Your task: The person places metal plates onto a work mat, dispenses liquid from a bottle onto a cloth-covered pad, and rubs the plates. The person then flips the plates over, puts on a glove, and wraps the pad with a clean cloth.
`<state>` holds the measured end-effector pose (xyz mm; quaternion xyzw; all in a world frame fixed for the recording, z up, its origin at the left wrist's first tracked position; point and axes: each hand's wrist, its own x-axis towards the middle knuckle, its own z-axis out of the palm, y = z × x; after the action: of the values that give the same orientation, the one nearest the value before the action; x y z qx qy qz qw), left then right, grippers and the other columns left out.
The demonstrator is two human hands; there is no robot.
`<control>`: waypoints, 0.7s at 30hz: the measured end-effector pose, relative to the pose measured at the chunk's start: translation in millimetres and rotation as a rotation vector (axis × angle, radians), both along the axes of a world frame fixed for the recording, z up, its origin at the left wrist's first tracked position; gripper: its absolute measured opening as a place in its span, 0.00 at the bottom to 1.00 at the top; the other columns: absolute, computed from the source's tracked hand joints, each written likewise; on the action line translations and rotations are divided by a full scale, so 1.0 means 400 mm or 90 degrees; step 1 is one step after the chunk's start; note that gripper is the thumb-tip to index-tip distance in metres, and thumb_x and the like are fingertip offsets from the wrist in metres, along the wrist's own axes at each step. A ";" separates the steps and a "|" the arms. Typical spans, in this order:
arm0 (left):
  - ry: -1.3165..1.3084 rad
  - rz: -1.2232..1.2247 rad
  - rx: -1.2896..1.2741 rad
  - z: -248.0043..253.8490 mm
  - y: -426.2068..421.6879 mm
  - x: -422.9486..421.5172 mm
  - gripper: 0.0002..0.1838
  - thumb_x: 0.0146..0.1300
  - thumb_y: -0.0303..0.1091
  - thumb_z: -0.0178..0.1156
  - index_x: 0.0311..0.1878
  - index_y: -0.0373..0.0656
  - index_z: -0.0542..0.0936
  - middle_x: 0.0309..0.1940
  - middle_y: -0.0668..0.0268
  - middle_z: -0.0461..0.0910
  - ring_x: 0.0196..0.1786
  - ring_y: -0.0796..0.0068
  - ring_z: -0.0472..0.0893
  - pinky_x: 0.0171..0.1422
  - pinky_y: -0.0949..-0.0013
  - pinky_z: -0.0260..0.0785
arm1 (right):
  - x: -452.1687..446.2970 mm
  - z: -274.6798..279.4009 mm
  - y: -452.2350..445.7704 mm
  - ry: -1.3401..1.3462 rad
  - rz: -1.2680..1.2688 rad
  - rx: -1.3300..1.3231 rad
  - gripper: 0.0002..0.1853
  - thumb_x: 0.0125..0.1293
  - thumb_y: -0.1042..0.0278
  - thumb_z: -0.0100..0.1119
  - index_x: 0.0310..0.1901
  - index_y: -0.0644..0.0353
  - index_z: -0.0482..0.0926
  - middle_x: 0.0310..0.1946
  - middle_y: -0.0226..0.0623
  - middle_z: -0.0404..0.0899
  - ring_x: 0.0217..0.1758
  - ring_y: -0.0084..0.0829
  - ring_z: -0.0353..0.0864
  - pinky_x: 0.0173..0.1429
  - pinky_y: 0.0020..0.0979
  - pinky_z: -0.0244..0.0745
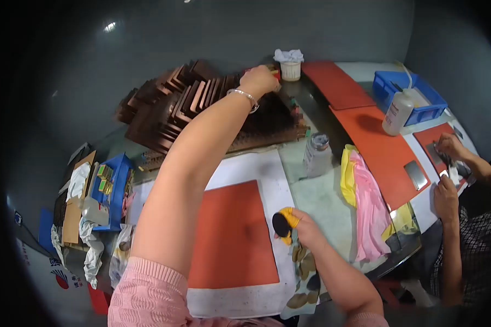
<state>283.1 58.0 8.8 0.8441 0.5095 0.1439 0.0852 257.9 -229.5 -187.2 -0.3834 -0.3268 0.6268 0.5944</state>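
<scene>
My left hand (pixel 261 80) reaches far forward over the right end of a rack of dark brown plates (pixel 174 109). Its fingers look curled, and what they hold is hidden; a small red and yellow thing (pixel 276 73) shows beside them. Near the front, my right hand (pixel 305 224) is closed on a round black pad (pixel 281 224) with yellow cloth about it. A camouflage-patterned cloth (pixel 303 275) hangs just below that hand. To its left, a red-orange mat (pixel 232 240) lies on white paper (pixel 262 169).
A grey-lidded bottle (pixel 317 155), pink cloth (pixel 368 207) and white cup (pixel 291 70) stand or lie about. Blue bins sit left (pixel 117 191) and right (pixel 412 98), with a white squeeze bottle (pixel 398 113). At right, another person's hands (pixel 450 163) work over a red mat.
</scene>
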 end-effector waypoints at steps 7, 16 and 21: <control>-0.171 -0.062 0.062 -0.024 -0.022 0.021 0.15 0.46 0.37 0.55 0.32 0.35 0.81 0.38 0.48 0.79 0.45 0.54 0.79 0.51 0.65 0.70 | 0.044 -0.017 0.001 0.105 -0.030 0.111 0.14 0.64 0.65 0.37 0.42 0.65 0.69 0.29 0.48 0.78 0.28 0.33 0.80 0.31 0.26 0.73; -0.283 -0.229 -0.097 0.148 -0.084 -0.210 0.08 0.52 0.28 0.54 0.25 0.34 0.80 0.20 0.60 0.78 0.24 0.70 0.74 0.29 0.69 0.66 | 0.065 0.000 -0.001 0.016 -0.025 0.124 0.15 0.64 0.63 0.37 0.41 0.66 0.69 0.22 0.41 0.75 0.25 0.30 0.77 0.31 0.25 0.71; -0.330 -0.338 -0.267 0.158 -0.146 -0.497 0.08 0.57 0.31 0.53 0.33 0.37 0.78 0.29 0.64 0.78 0.35 0.76 0.78 0.43 0.75 0.70 | 0.120 -0.009 -0.014 -0.054 -0.054 0.163 0.18 0.66 0.58 0.35 0.42 0.65 0.69 0.28 0.49 0.78 0.28 0.34 0.80 0.31 0.26 0.73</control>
<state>84.5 -0.5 71.9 0.8462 0.2542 0.2176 0.4147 305.9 -235.1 -190.9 -0.3440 -0.4128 0.5374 0.6500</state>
